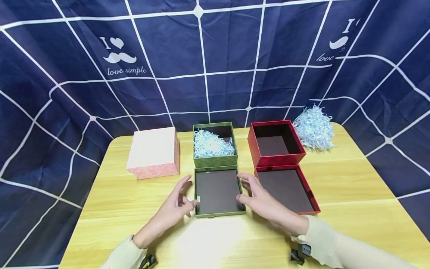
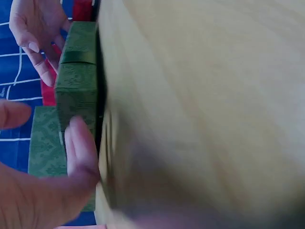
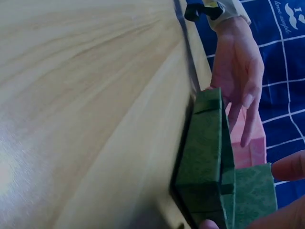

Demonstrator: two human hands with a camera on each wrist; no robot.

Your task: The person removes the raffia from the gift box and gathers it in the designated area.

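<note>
A shallow green box lid (image 1: 220, 192) lies on the table with its dark inside up. My left hand (image 1: 173, 207) is at its left side, thumb tip by the left edge and fingers loosely bent. On the opposite side my right hand (image 1: 262, 200) has thumb and forefinger at the right edge; whether they touch it I cannot tell. Patterned green outer walls of the lid (image 2: 76, 100) show between both hands in the left wrist view. Directly behind the lid stands a green box (image 1: 215, 161), partly filled with pale blue shredded paper (image 1: 212, 144).
A closed pink box (image 1: 154, 147) stands at the left. To the right are an open red box (image 1: 268, 160) and, before it, its red lid (image 1: 287, 188), inside up. A heap of blue shredded paper (image 1: 315, 129) lies at the back right, near a dark blue curtain (image 1: 231, 89).
</note>
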